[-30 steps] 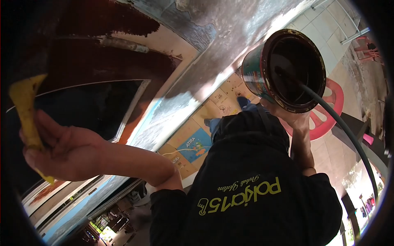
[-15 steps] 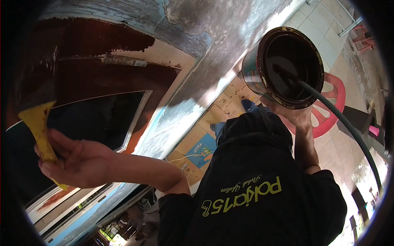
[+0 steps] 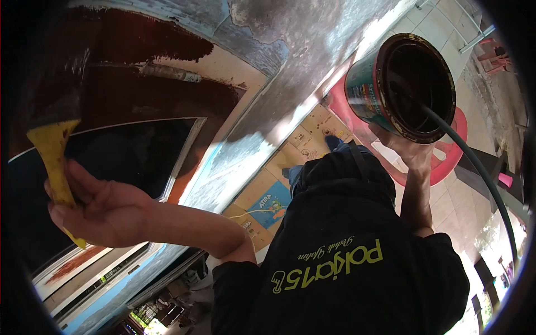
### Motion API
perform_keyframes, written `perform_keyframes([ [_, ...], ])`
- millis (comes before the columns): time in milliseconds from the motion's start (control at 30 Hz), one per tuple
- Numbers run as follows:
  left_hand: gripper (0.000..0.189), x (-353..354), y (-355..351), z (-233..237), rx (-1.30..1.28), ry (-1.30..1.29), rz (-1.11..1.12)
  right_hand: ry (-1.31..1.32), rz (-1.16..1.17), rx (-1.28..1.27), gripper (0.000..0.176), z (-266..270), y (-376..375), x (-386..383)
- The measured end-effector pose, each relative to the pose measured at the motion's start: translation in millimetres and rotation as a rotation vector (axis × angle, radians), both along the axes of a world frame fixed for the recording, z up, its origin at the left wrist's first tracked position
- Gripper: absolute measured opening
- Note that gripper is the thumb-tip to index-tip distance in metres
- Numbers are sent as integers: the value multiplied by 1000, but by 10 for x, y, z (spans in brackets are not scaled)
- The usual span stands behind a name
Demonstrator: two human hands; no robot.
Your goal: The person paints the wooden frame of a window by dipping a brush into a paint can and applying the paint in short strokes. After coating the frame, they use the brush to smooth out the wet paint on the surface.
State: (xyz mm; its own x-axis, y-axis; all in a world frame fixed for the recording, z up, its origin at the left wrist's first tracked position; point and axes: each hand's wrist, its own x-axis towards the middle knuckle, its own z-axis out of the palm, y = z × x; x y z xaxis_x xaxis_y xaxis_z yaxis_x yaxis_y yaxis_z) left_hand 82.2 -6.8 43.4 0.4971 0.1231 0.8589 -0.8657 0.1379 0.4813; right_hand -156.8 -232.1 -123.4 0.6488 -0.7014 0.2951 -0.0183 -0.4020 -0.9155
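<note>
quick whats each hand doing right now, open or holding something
Left hand: grip closed on the yellow-handled brush.
Right hand: grip closed on the paint can, holding it from below.

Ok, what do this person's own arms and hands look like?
The left hand and right hand are bare, without gloves. Black hoodie sleeves end near the elbows, leaving the forearms uncovered. No watch or rings can be made out.

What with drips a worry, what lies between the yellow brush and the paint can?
Head view: a dark-brown painted panel and peeling grey-blue wall lie between yellow brush and paint can.
</note>
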Motion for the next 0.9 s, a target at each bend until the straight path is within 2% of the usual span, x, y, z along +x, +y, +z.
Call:
perform_keyframes([
  [33, 30, -10, 11, 1, -11, -1, -7, -8, -5, 30, 52, -8, -1, -11],
  [100, 28, -30, -11, 16, -28, 7, -16, 69, 22, -482, 53, -68, -57, -52],
  [167, 34, -33, -70, 5, -30, 21, 43, 91, 48, -594, 54, -114, -75, -52],
  [233, 36, -39, -96, 2, -47, 40, 79, 53, 70, -308, 54, -110, -38, -48],
  [367, 36, -83, -49, 6, -74, 68, 82, 106, -2, 35, 54, -90, 20, -32],
  [533, 32, -79, -5, 6, -81, 75, -23, 115, -61, 80, 50, -153, 42, 27],
  [733, 29, -93, 1, -57, -48, 102, 56, 53, -49, 30, 52, 0, 81, 136],
  [900, 27, -77, -63, -28, -105, 79, 25, 36, -46, 29, 53, 2, 69, 132],
])
